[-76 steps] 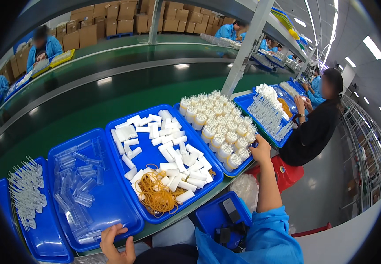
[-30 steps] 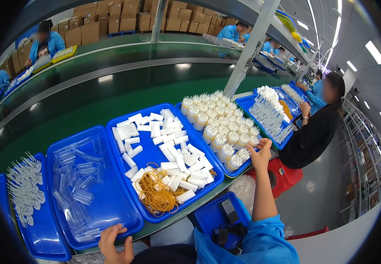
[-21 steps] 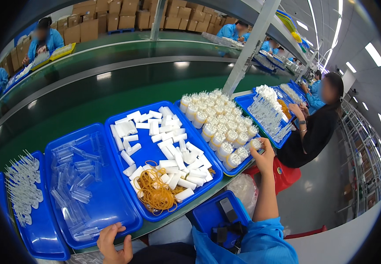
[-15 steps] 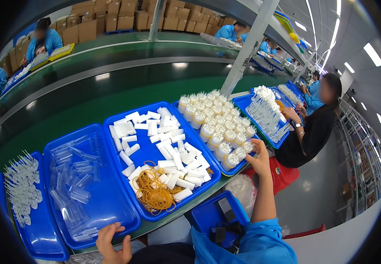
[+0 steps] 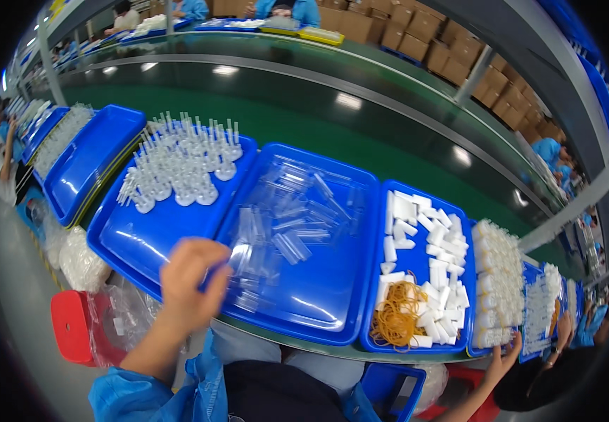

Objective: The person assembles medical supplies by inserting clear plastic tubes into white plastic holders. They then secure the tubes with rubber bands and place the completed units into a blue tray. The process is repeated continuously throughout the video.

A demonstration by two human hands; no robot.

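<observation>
My left hand [image 5: 195, 281], blurred by motion, hovers above the seam between two blue trays. Its fingers are curled, with a gap between them and the thumb, and nothing shows in it. Beyond it, translucent stemmed parts with round bases [image 5: 185, 172] stand in one blue tray [image 5: 132, 243]. Clear plastic tubes [image 5: 294, 243] lie loose in the other blue tray [image 5: 318, 295]. Far to the right, my right hand [image 5: 505, 359] has its fingers spread at the near end of a tray of upright white-and-clear assemblies [image 5: 494, 281].
Another blue tray [image 5: 420, 260] holds white cylindrical pieces [image 5: 449, 246] and tan rubber bands [image 5: 397, 313]. Stacked blue trays [image 5: 93, 165] stand at left. A red stool [image 5: 72, 327] and plastic bags [image 5: 125, 316] are below. A green conveyor [image 5: 283, 105] runs behind; co-workers sit around.
The view has swung left, bringing the stemmed parts toward the middle and the assemblies to the right edge. My left hand has risen from the tube tray's near edge toward the stemmed-parts tray.
</observation>
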